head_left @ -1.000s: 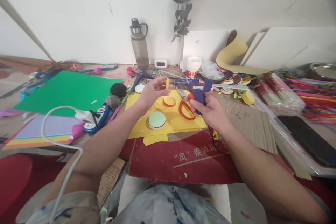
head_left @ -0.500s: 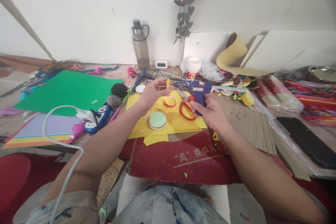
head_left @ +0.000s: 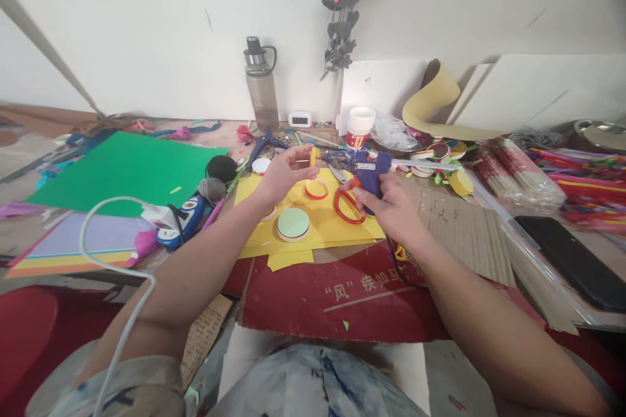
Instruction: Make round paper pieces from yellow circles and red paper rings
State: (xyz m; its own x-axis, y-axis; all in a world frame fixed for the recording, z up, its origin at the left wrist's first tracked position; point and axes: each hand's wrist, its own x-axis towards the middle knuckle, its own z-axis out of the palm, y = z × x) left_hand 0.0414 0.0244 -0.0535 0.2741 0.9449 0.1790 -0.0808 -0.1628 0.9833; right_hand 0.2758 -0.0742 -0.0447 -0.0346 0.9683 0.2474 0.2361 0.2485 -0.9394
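Note:
My left hand [head_left: 288, 172] is closed on a small yellow piece [head_left: 313, 156], held upright between thumb and fingers. A blue hot glue gun [head_left: 370, 172] is gripped in my right hand [head_left: 388, 208], its nozzle pointing left and at or very near the yellow piece; I cannot tell if they touch. Below lie yellow paper sheets [head_left: 332, 231], bearing a round piece with a pale green top [head_left: 293, 225] and a red-and-white ring [head_left: 317, 189]. Red-handled scissors [head_left: 349, 206] rest under the glue gun, partly hidden by it.
Red cardboard [head_left: 313, 306] covers the front edge. A water bottle [head_left: 261, 88], small clock [head_left: 300, 118] and paper cups [head_left: 360, 125] stand at the back. Green paper [head_left: 132, 172] and a blue power strip [head_left: 180, 225] with a white cable are left; a black phone [head_left: 570, 264] lies right.
The glue gun has shifted slightly left, bringing its nozzle up to the yellow piece. My left hand has stayed almost still.

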